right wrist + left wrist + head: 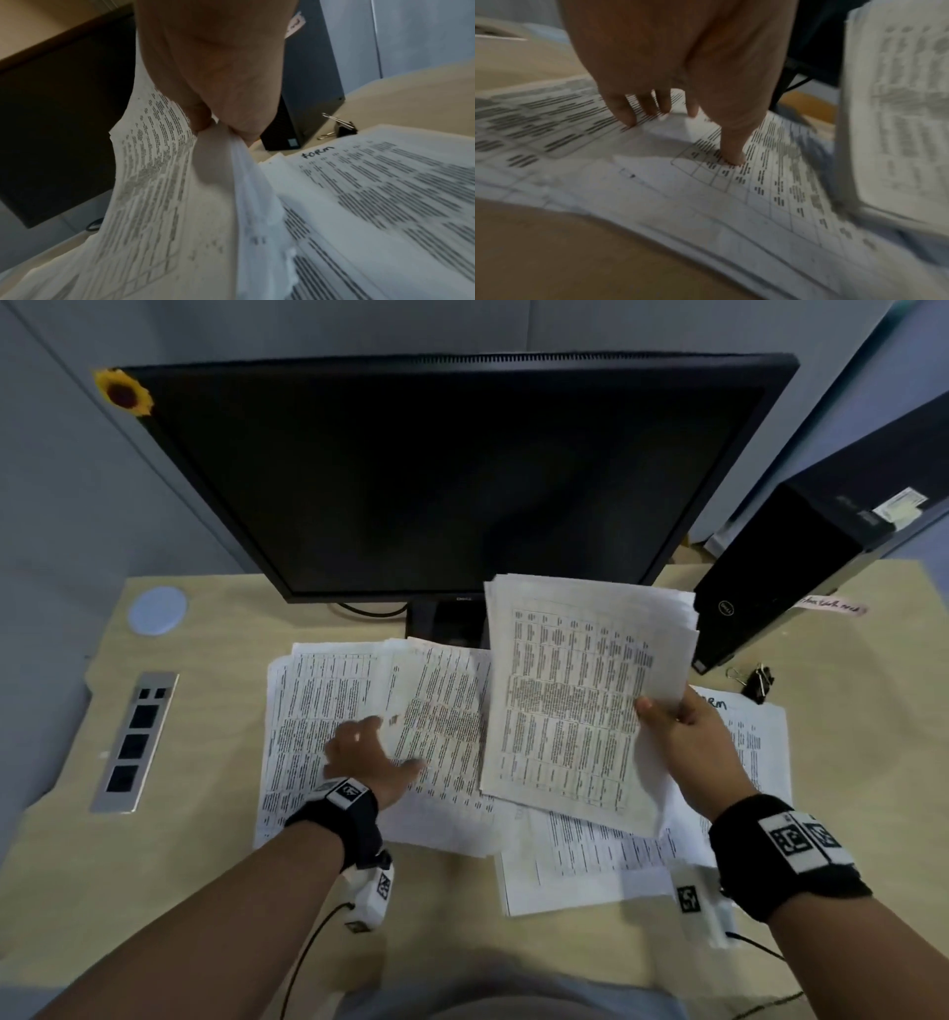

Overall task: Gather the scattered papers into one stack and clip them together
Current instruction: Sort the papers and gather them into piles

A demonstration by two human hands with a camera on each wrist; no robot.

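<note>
We see the right hand pinching a lifted stack of papers at its right edge. The left hand, fingers spread, presses loose sheets on the desk. Binder clip sits just beside the computer tower.

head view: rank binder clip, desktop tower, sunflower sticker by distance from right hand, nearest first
From the right hand, which grips the lifted papers:
1. binder clip, on the desk just beyond the hand, to its right.
2. desktop tower, standing behind the clip at right.
3. sunflower sticker, on the monitor's top left corner, far across.
</note>
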